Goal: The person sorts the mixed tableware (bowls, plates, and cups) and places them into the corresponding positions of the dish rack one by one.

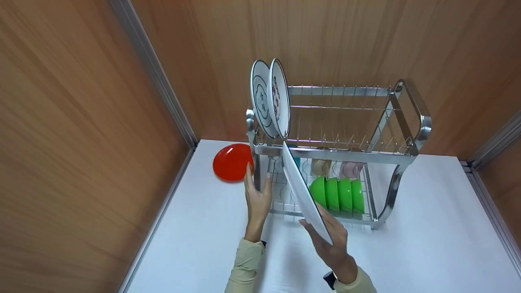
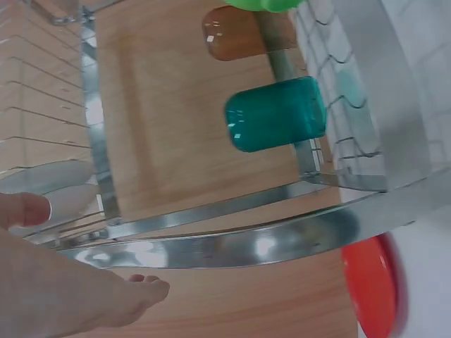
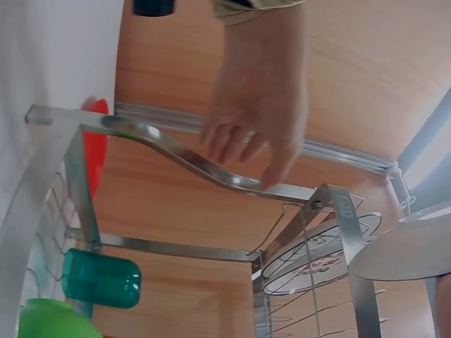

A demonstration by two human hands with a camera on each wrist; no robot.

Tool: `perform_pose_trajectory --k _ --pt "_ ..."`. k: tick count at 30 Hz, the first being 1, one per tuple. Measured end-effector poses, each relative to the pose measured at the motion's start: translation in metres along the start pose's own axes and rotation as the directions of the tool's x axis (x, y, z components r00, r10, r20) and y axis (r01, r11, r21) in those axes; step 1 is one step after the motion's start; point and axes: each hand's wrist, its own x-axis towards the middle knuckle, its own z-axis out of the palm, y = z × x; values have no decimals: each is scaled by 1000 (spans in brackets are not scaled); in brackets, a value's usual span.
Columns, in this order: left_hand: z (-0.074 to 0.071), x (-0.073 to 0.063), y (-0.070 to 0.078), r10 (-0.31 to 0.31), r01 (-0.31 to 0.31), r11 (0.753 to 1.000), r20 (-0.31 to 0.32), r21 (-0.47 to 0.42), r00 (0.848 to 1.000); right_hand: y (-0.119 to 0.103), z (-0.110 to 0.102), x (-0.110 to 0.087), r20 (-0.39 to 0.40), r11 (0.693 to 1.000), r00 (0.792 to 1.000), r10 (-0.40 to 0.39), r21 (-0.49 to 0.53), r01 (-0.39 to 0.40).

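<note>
My right hand (image 1: 331, 240) holds a white plate (image 1: 303, 191) with a dark rim by its lower edge. The plate is tilted on edge in front of the metal dish rack (image 1: 325, 154), its top end near the upper front rail. In the right wrist view, part of this plate (image 3: 409, 250) shows at the right. My left hand (image 1: 257, 203) is at the rack's left front post, thumb and fingers extended on either side of it. Two patterned plates, one left (image 1: 259, 95) and one right (image 1: 281, 97), stand upright at the left end of the upper tier.
A red plate (image 1: 231, 163) lies on the white table left of the rack. The lower tier holds several green bowls (image 1: 344, 194), a teal cup (image 2: 275, 115), a brown cup (image 1: 320, 167) and a pink cup (image 1: 351, 169). Wooden panels (image 1: 195, 49) stand behind and at both sides.
</note>
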Motion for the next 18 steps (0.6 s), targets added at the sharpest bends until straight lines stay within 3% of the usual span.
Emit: perform_pose_trajectory --k 7,11,14,18 --pt "5 9 -12 22 -22 1000 -16 -16 1000 -2 8 12 -18 1000 1000 18 12 -18" --pt "7 15 -16 35 -36 999 -10 -36 999 -4 10 18 -37 996 995 93 16 -93" --pt "7 19 -20 17 -16 999 17 -49 1000 -4 11 21 -53 990 989 137 -10 -137" --pt "6 23 -27 -20 23 998 53 -56 998 -3 14 24 -69 990 988 138 -29 -140"
